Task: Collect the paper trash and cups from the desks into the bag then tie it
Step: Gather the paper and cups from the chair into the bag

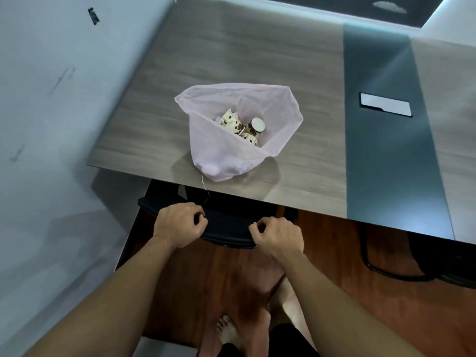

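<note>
Bag [231, 140] open on desk [296, 73] — both hands (left hand [177, 224], right hand [277, 237]) curled, clear.

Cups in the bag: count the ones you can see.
3 cups show inside the open pink bag on the desk: one at left, one at right, base up, one partly covered in front. More may be hidden beneath.

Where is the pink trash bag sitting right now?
In the head view, the pink bag sits open on the wooden desk near its front edge, cups inside, beyond the chair back and left of the dark strip.
</note>
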